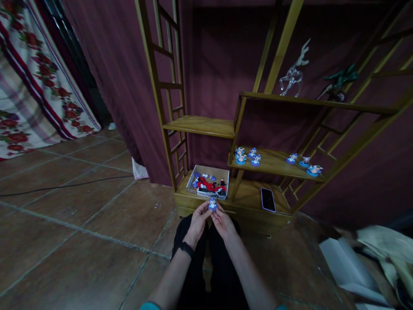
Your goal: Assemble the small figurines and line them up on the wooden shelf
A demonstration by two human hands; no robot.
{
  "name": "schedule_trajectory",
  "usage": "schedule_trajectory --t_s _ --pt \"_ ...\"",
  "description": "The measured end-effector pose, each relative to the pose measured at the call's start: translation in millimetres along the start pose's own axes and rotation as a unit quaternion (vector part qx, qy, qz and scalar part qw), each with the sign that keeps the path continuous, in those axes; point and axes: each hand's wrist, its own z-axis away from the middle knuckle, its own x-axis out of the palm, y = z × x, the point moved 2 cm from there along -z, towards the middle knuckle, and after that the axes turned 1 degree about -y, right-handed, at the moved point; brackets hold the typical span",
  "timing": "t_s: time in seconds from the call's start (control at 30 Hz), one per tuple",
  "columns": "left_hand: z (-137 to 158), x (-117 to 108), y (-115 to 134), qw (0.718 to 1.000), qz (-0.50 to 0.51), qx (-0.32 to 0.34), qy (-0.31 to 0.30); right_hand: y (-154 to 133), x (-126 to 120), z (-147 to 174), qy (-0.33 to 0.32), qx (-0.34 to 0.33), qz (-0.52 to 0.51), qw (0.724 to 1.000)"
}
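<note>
Between my two hands is a small purple-and-white figurine (212, 205), held upright over my knees. My left hand (199, 217) pinches it from the left, and my right hand (222, 218) grips it from the right. Just beyond it, a shallow cardboard box (191, 187) sits on the low shelf, with several red, black and purple figures inside. On the shelf to the right, several similar figurines stand in two groups, among them a purple one (256, 161) at the left and a blue-based one (314, 171) at the right end.
A phone (268, 200) lies on the bottom shelf at the right. Higher up, a clear deer statuette (293, 73) and a dark green ornament (338, 84) stand on the wooden shelf (316, 102). A white box (350, 267) rests on the floor; a black cable (71, 185) crosses the tiles.
</note>
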Motion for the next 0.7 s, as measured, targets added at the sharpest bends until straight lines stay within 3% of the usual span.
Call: schedule_trajectory --t_s 0.23,0.7 --pt "-17.4 -0.8 4.5 0.991 -0.127 0.017 0.035 -8.5 -2.0 -13.9 -0.009 0.018 0.012 1.000" --pt "-54.1 -17.2 3.5 0.997 -0.023 -0.012 0.075 -17.2 2.3 -57.4 -0.006 0.041 0.089 0.995"
